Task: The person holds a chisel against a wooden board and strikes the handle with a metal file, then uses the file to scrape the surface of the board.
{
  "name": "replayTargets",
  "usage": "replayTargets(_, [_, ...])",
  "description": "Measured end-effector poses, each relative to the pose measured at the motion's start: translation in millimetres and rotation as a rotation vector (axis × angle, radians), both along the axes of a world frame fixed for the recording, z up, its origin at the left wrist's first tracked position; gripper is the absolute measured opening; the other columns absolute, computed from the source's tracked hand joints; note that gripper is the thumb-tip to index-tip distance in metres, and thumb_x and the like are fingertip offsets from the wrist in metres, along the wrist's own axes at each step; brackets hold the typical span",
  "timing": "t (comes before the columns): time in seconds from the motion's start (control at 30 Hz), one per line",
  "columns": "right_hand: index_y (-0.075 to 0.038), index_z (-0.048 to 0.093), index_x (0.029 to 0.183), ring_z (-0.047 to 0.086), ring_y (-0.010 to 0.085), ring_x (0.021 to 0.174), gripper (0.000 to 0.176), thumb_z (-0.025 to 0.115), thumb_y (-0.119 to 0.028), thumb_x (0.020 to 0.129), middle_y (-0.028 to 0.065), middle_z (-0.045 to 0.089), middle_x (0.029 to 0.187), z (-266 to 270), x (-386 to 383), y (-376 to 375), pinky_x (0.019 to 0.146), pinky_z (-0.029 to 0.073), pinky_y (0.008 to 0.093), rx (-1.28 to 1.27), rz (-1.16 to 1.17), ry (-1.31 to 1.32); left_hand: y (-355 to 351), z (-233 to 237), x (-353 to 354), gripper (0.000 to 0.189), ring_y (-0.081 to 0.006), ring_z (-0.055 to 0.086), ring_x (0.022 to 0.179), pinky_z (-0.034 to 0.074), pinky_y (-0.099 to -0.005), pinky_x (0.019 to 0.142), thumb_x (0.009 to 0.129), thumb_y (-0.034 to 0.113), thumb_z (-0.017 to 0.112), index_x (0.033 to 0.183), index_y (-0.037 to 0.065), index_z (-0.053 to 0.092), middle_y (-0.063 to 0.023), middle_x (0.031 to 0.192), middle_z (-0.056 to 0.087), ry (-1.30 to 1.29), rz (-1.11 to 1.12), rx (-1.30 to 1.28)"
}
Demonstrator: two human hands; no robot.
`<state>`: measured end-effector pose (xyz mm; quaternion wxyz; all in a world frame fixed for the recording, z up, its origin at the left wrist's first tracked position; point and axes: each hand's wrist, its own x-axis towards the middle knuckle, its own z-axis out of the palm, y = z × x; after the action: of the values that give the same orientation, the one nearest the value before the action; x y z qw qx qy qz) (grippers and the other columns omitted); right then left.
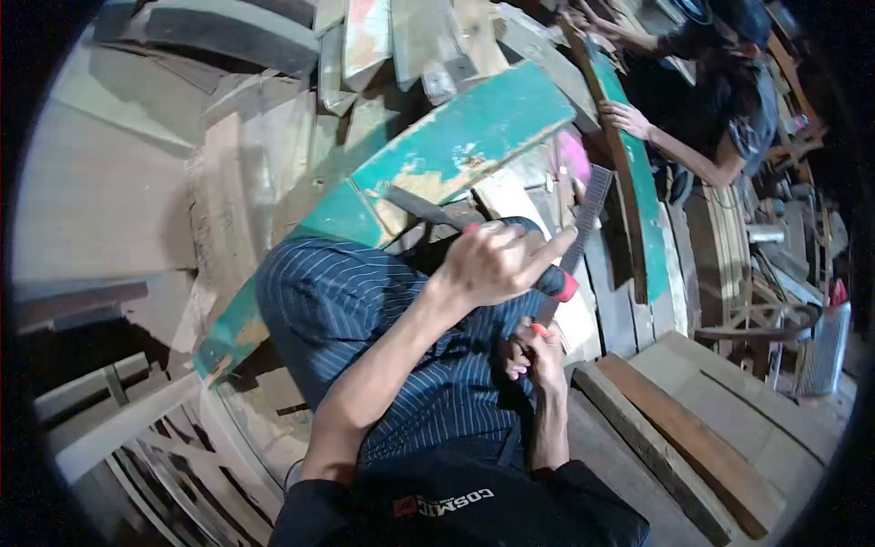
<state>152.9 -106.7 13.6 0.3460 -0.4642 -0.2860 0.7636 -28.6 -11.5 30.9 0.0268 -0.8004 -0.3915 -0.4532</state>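
Note:
My left hand (492, 264) is wrapped round the black-and-red handle of a chisel (424, 208), with one finger or thumb sticking out to the right. The flat blade points left over a green painted board (465, 137), near a patch where paint is gone; contact cannot be told. That board lies slanting under my striped trouser leg (328, 283). My right hand (536, 351) is closed near my lap round an orange-tipped handle. A long grey textured bar, apparently a file (594, 196), rises from it, partly hidden behind the chisel handle.
At the upper right a co-worker (720, 100) has a hand on another green-edged board (638, 201). Wood offcuts (365, 46) are piled ahead. Planks (684, 428) lie at the lower right, a slatted wooden frame (164, 428) at the lower left.

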Motion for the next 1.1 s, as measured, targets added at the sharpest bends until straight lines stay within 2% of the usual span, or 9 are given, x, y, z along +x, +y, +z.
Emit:
replayTargets(0.1, [-0.002,0.049,0.071,0.043,0.0139,0.043,0.035,0.055,-0.024,0.098,0.0057,0.045,0.056,-10.8,0.7,0.9,0.041,0.037,0.0277,0.075,-0.1,-0.024,1.1,-2.4,-0.3,0.032,-0.0137,0.066,0.063,0.054,-0.0287,0.055,0.068,0.014,0.067,0.099,0.008,0.067,-0.0006,0.066,0.061,0.023,0.052,0.032])
replayTargets(0.2, [-0.003,0.05,0.082,0.045,0.0119,0.054,0.031,0.051,-0.028,0.1,0.0043,0.048,0.066,-43.5,7.0,-0.7,0.049,0.036,0.0244,0.318,-0.225,-0.193,3.8,3.2,-2.1,0.023,-0.0141,0.063,0.055,0.052,-0.0292,0.046,0.068,0.011,0.066,0.091,0.007,0.066,-0.0024,0.061,0.059,-0.001,0.017,-0.031])
replayTargets(0.27, [-0.004,0.048,0.091,0.044,0.0104,0.058,0.028,0.047,-0.03,0.102,0.0021,0.046,0.069,-25.0,-2.1,-1.2,0.053,0.035,0.0236,0.388,-0.24,-0.225,4.4,3.7,-2.7,0.022,-0.0143,0.062,0.052,0.051,-0.0294,0.044,0.07,0.012,0.065,0.091,0.007,0.066,-0.0026,0.058,0.057,-0.024,-0.002,-0.034])
replayTargets(0.53, [-0.004,0.044,0.082,0.043,0.0116,0.059,0.029,0.05,-0.026,0.1,0.006,0.048,0.066,-53.4,-14.3,-15.2,0.054,0.036,0.0235,0.866,-0.421,-0.268,2.3,-3.4,-2.3,0.017,-0.0184,0.061,0.054,0.051,-0.0317,0.048,0.072,0.015,0.061,0.086,0.006,0.061,-0.0038,0.064,0.057,0.002,0.027,-0.007])
replayTargets(0.63, [-0.006,0.042,0.081,0.04,0.0103,0.056,0.031,0.052,-0.028,0.1,0.0035,0.046,0.066,-71.7,-15.1,-15.5,0.049,0.031,0.0242,0.798,-0.355,-0.608,6.4,-7.0,2.3,0.018,-0.0194,0.063,0.056,0.052,-0.0333,0.049,0.071,0.013,0.061,0.088,0.006,0.061,-0.0044,0.066,0.059,-0.014,0.012,-0.006])
replayTargets(0.8, [-0.008,0.043,0.08,0.041,0.008,0.056,0.026,0.056,-0.02,0.098,-0.0007,0.043,0.065,-70.0,-20.0,-18.3,0.048,0.029,0.0237,0.851,-0.513,-0.318,5.6,-5.0,1.7,0.021,-0.0198,0.064,0.056,0.052,-0.0342,0.05,0.068,0.011,0.063,0.088,0.005,0.061,-0.0052,0.065,0.059,-0.017,0.012,-0.033])
replayTargets(0.93, [-0.012,0.04,0.072,0.03,0.0044,0.05,0.033,0.055,-0.021,0.099,-0.0073,0.036,0.057,-74.7,-16.7,-14.5,0.046,0.022,0.0237,0.735,-0.441,-0.876,5.3,-3.1,0.3,0.021,-0.0204,0.063,0.056,0.052,-0.0342,0.05,0.068,0.012,0.063,0.088,0.005,0.062,-0.0056,0.064,0.059,-0.028,0.018,-0.029])
replayTargets(0.97, [-0.007,0.04,0.063,0.033,0.007,0.054,0.038,0.057,-0.012,0.097,-0.0026,0.039,0.06,-65.0,-14.3,-12.9,0.048,0.023,0.0291,0.66,-0.384,-0.901,5.6,-2.6,0.0,0.021,-0.0205,0.063,0.056,0.052,-0.0343,0.05,0.068,0.012,0.063,0.088,0.005,0.062,-0.0058,0.064,0.059,-0.028,0.018,-0.018])
replayTargets(1.1, [-0.011,0.038,0.07,0.03,0.0044,0.05,0.035,0.051,-0.019,0.101,-0.007,0.037,0.057,-67.9,-28.5,-13.8,0.046,0.021,0.0237,0.778,-0.586,-0.6,5.4,-3.6,1.6,0.02,-0.0205,0.062,0.055,0.052,-0.0343,0.05,0.067,0.012,0.064,0.086,0.005,0.062,-0.0053,0.065,0.059,-0.042,0.006,-0.06])
